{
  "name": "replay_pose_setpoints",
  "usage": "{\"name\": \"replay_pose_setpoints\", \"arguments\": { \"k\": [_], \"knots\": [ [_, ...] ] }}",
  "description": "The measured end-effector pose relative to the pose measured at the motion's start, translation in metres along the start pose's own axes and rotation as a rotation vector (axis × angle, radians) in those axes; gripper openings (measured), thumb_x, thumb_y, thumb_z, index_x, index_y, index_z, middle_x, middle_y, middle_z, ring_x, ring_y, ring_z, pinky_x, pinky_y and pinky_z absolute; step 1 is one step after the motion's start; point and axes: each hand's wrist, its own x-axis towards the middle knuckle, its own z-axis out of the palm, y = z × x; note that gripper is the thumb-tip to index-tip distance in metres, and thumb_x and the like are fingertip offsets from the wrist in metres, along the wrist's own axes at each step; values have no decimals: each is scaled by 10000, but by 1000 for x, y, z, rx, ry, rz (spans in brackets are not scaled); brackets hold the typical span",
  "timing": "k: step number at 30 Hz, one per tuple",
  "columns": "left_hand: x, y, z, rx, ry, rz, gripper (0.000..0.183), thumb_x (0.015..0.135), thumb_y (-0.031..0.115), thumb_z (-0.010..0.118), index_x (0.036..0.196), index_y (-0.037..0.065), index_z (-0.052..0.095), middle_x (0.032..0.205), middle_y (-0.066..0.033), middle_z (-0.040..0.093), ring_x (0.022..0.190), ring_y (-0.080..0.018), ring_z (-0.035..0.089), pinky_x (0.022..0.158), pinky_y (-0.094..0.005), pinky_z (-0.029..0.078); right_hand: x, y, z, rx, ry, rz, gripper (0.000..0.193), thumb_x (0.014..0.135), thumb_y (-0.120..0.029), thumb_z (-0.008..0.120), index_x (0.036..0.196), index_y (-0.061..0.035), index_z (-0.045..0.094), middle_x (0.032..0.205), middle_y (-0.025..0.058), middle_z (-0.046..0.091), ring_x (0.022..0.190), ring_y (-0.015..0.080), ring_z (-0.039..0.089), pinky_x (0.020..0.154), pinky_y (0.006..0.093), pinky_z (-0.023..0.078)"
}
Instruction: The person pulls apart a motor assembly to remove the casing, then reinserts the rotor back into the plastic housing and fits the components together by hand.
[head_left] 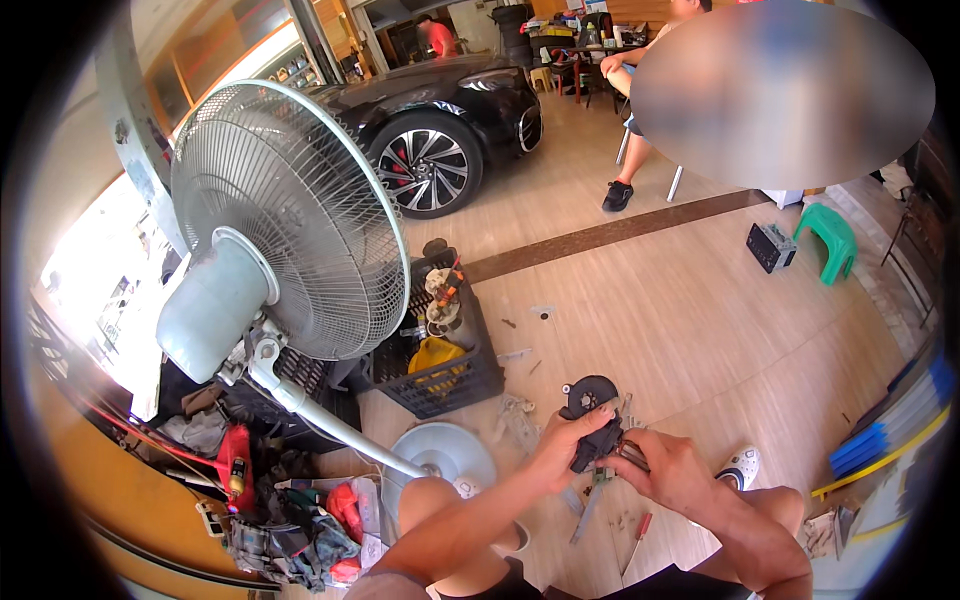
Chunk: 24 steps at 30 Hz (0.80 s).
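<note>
My left hand (pixel 570 440) is closed around a black mechanical part (pixel 592 398) with a rounded upper end, held above the floor between my knees. Close against its lower right side, my right hand (pixel 665 465) grips a slim metal tool (pixel 632 455); its working end is hidden, so its kind is unclear. Under my hands lie a flat metal strip (pixel 587 515) and small scattered bits. A screwdriver with a red handle (pixel 643 526) rests on the floor below my right wrist.
A standing fan (pixel 290 220) rises at the left on a round base (pixel 440 445). Beside it is a black crate (pixel 440 400) of parts. Clothes (pixel 300 540) are heaped at lower left. Farther off are a black car (pixel 450 110), a seated person (pixel 650 80) and a green stool (pixel 828 240).
</note>
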Motion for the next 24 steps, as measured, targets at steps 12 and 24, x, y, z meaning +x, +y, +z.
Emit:
{"name": "replay_pose_setpoints", "arguments": {
  "k": [12, 24],
  "knots": [
    [2, 24, 9, -59, 161, 49, 324, 866, 434, 717, 935, 128, 638, 809, -33, 670, 657, -158, 642, 490, -295, 436, 14, -5, -13, 157, 60, 47, 364, 865, -163, 747, 1142, 5, 583, 871, 173, 667, 697, 317, 682, 600, 366, 550],
    [3, 17, 8, -37, 119, 23, 287, 879, 395, 707, 951, 131, 622, 784, -23, 635, 630, -137, 593, 459, -277, 386, 3, -4, -3, 152, 24, 104, 235, 902, -148, 684, 1034, -4, 553, 803, 176, 613, 657, 381, 615, 547, 417, 501]
  ]
}}
